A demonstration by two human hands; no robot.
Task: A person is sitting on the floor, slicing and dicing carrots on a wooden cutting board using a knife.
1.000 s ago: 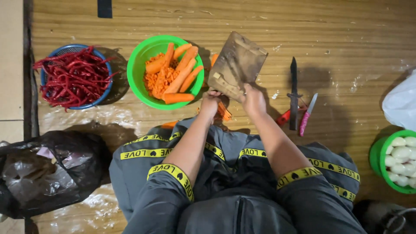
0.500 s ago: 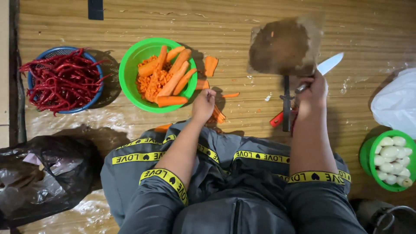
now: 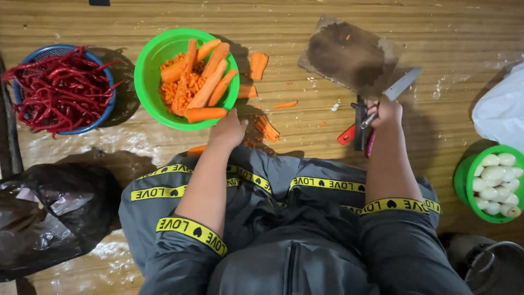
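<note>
A: From my end, what is the right hand (image 3: 385, 112) doing?

B: I see its fingers (image 3: 376, 116) closed round the handle of a knife (image 3: 401, 84). The blade runs on a slant, up from the hand towards the far right, and its tip lies just beside the near right corner of the chopping board (image 3: 349, 54).

A: So the board is beyond the hand?

B: Yes, far and a little left of it, flat on the wooden floor (image 3: 436, 33), dark and worn, with one orange scrap on it. Just left of the hand lie a black-handled tool (image 3: 359, 123) and a red one (image 3: 346, 135), with a pink one (image 3: 371, 143) on the near side.

A: And the left hand (image 3: 229, 130)?

B: I read it as resting low on the floor, knuckles up, at the near edge of the green bowl (image 3: 144, 82) that holds the whole and grated carrots (image 3: 207, 82). I cannot tell whether its fingers grip anything, since they curl under, out of my sight.

A: Which hand is nearer the loose carrot?

B: The left. The cut carrot sticks (image 3: 266, 128) lie just to its right, and two thicker carrot pieces (image 3: 256, 65) lie further off beside the bowl. They sit between the bowl and the board, well apart from the knife hand.

A: Anything else?

B: A blue basket of red chillies (image 3: 54, 90) at far left, and a second green bowl (image 3: 463, 183) of pale peeled pieces at near right
</note>
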